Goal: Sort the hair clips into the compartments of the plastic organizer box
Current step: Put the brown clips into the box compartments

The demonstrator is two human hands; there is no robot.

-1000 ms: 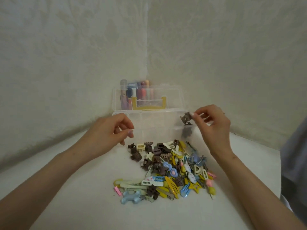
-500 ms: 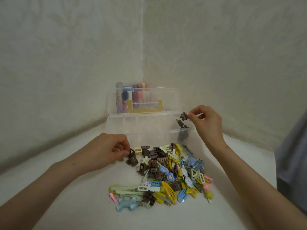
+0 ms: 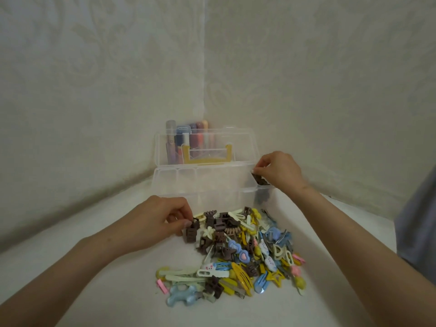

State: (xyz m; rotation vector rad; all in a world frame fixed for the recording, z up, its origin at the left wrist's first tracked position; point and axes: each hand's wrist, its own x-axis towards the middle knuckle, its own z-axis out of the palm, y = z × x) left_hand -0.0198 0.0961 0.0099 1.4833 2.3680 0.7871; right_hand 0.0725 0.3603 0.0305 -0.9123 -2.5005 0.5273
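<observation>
At the near left edge of the pile (image 3: 247, 251), my left hand (image 3: 162, 223) is curled, thumb and fingertips pinching the top of 1 brown clip (image 3: 190, 233). It is a small claw type that stands on the table (image 3: 94, 267), touching its neighbours. Far right, my right hand (image 3: 278, 172) hangs over the rightmost compartment of the box (image 3: 203, 185), fingertips drawn together just above the sorted clips (image 3: 260, 180) lying there. Whether it grips 1 or has let go I cannot tell, since the fingers hide the gap. The lid (image 3: 205, 142) stands open behind, with coloured tubes (image 3: 188, 138) showing through it.

I judge these clips to be feather-light hard plastic, stiff but springy at the hinge. A claw clip is best taken across its back or by its 2 wings, with a light pinch. Squeeze the wings hard and the teeth open, snag the next clip and drag it along. The teeth look loosely meshed with others in the heap, so a straight lift with a small shake should free it. The flat snap clips nearer me look smooth and slippery, so those want a pinch on the edges, or a nail under 1 end. Nothing seems fragile, though thin teeth could snap if forced.
</observation>
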